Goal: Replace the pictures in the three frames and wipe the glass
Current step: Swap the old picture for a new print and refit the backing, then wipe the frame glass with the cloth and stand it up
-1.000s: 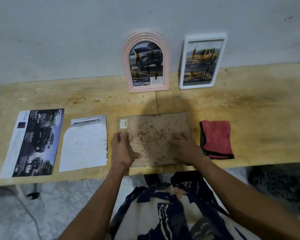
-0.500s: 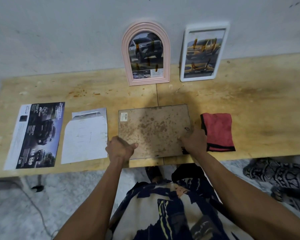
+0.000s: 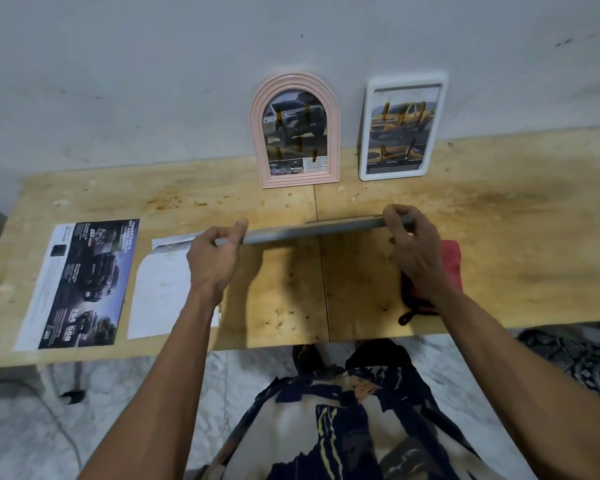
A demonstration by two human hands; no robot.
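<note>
Slippage is what I am watching for most. Both hands are clamped on the third frame point(image 3: 312, 228), which I am seeing edge-on above the middle of the worktop point(image 3: 499, 237): the left hand point(image 3: 213, 258) is pinching its left end between thumb and curled fingers, and the right hand point(image 3: 411, 247) is curling over its right end. The frame is hanging clear of the wood, roughly level and dipping a little toward the left hand.

Judging from the thin edge, each hand is gripping only a narrow strip at the ends. If either pinch is loosening while the frame is turning, it is likely dropping flat onto the worktop, and any glass inside may be cracking. I cannot tell which face is up, nor whether the backing is fastened; if it is loose, glass and backing could be sliding out of the lower end.

The cloth point(image 3: 451, 265) is lying partly under the right wrist, so a downward move could be dragging it off the near edge. The brochure point(image 3: 84, 282) and the paper point(image 3: 163, 289) are lying just left of the left forearm, and a sweep that way could be scattering them. The pink frame point(image 3: 296, 95) and the white frame point(image 3: 404, 86) are leaning on the wall, well apart from the hands, but a forward swing could be knocking them over.
</note>
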